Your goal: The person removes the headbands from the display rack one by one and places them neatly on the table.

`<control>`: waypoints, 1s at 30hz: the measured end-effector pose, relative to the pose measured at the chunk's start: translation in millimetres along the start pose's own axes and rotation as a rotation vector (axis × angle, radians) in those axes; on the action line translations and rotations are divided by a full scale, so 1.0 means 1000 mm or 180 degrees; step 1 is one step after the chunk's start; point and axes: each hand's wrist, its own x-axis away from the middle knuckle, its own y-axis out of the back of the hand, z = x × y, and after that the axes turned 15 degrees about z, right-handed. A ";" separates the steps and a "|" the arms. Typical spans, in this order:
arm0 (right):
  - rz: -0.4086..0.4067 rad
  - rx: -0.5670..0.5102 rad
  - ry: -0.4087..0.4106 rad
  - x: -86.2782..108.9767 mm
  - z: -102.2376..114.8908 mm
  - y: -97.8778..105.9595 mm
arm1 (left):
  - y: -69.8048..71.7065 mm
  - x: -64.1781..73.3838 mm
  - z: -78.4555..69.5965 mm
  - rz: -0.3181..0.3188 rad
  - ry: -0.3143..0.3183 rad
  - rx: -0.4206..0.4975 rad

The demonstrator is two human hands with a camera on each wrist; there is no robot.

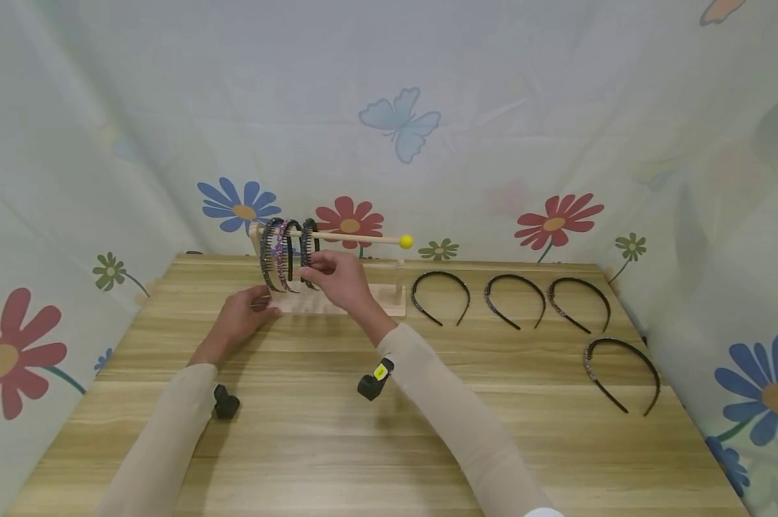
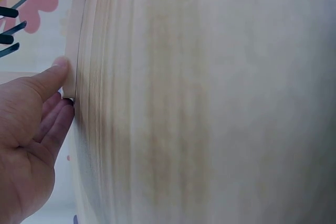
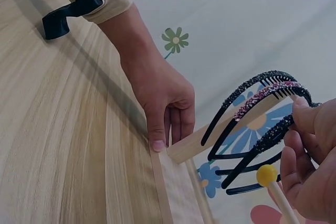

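Wood-grain counter (image 1: 318,459) bears a wooden rod stand (image 1: 392,307) near its far edge. Hands apart from each other: left hand (image 1: 239,319) pinching the left end of the stand's base, right hand (image 1: 344,280) pinching a dark glittery headband (image 1: 307,240) looped over the rod (image 1: 363,238), just right of two hung headbands (image 1: 268,258). Four black headbands (image 1: 589,362) lie right of the stand; yellow ball (image 1: 406,242) caps the rod.

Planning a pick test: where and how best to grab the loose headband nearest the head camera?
Probably the crown of the headband, pinched from above: it lies on the table, slim crown at the far side, open ends near, nothing over it.
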 end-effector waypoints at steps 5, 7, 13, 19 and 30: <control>-0.0017 0.0011 -0.0048 0.002 0.001 0.007 | 0.000 0.001 -0.002 -0.0009 0.0003 -0.0025; -0.0024 -0.0003 -0.0035 0.002 0.001 0.009 | 0.000 0.001 -0.003 -0.0029 -0.0007 -0.0033; -0.0076 -0.0023 0.0079 0.004 0.001 0.018 | 0.000 0.001 -0.001 -0.0054 -0.0053 -0.0037; -0.0123 -0.0039 0.0144 0.007 0.000 0.026 | -0.001 0.000 0.002 -0.0034 -0.0073 -0.0064; -0.0156 -0.0013 0.0029 0.013 0.006 0.038 | 0.000 0.001 0.001 0.0013 0.0012 -0.0054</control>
